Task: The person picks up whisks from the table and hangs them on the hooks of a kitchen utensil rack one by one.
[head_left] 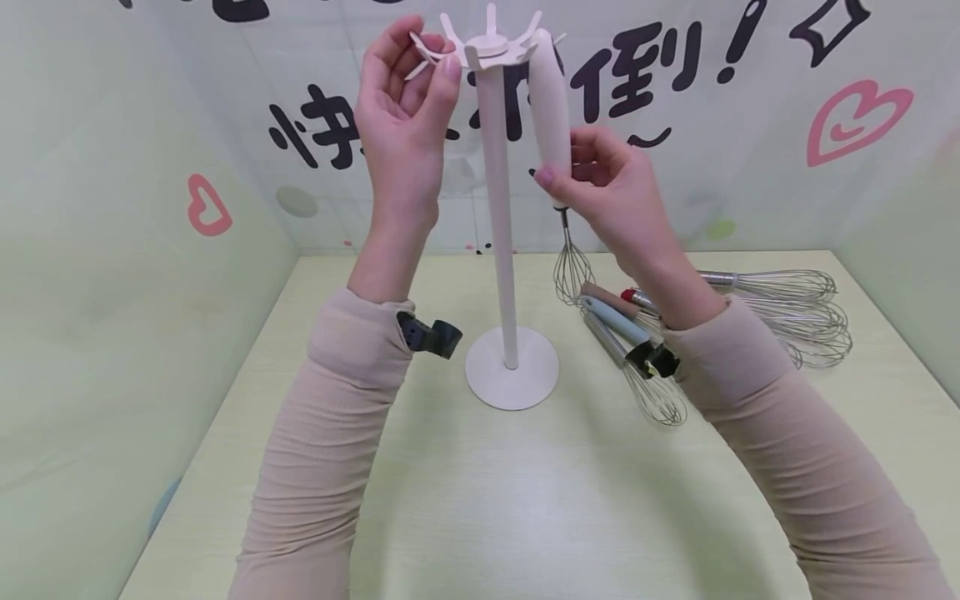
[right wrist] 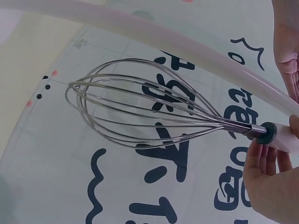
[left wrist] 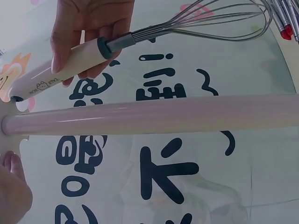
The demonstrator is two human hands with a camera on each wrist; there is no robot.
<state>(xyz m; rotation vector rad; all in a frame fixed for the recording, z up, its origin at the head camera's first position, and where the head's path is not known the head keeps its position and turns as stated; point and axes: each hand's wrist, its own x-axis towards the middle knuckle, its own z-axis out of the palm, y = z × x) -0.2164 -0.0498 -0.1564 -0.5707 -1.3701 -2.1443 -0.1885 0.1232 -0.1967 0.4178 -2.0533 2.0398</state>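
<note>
A white utensil stand point(head_left: 495, 192) rises from a round base, with a ring of hooks point(head_left: 491, 46) at its top. My left hand point(head_left: 405, 108) pinches hooks on the left side of that ring between thumb and fingers. On the right, my right hand point(head_left: 618, 187) grips the lower handle of a white-handled whisk point(head_left: 550, 104), thumb in front. The whisk is upright, wires down, its handle top beside a hook at the ring. In the left wrist view, the handle point(left wrist: 70, 65) carries a small cat print; a dark collar point(right wrist: 267, 133) shows in the right wrist view.
Several whisks point(head_left: 798, 321) lie piled on the right of the table point(head_left: 465, 500), partly behind my right forearm. A blue-handled whisk point(head_left: 615, 319) lies nearest the stand base. Behind stands a printed cloth backdrop point(head_left: 697, 167) with black lettering.
</note>
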